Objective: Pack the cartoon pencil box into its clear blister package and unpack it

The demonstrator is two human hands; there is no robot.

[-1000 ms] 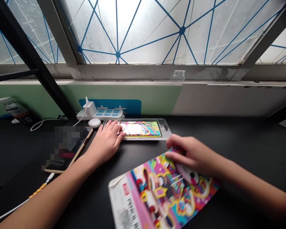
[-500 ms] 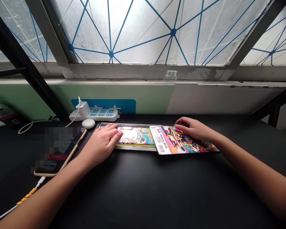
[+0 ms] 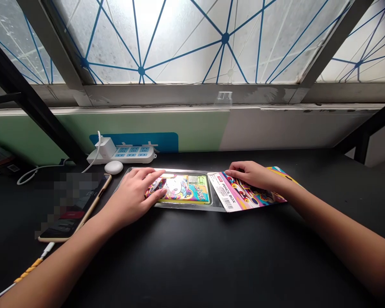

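Observation:
A brightly printed pencil box (image 3: pixel 186 189) lies flat in a clear plastic package (image 3: pixel 217 199) on the black desk. Across its left end rests my left hand (image 3: pixel 137 188), fingers spread, with the thumb near the lower edge and the fingertips near the upper edge. A colourful backing card (image 3: pixel 226 192) marked "PENCIL BOX" lies at an angle over the package's right part. My right hand (image 3: pixel 252 174) grips the card's far edge between thumb and bent fingers. The forearm and hand hide part of the card.
A smartphone (image 3: pixel 80 214) with a white charging cable (image 3: pixel 48 249) lies left of the package. Behind stand a white power strip (image 3: pixel 133 154) and a white rounded object (image 3: pixel 113 167). A dark bottle (image 3: pixel 1 158) is at far left. Black frame bars slope down on both sides.
The backing card has slid right and turned slightly, uncovering the pencil box's right end and some clear plastic. My left hand stays on the package. The view has shifted a little.

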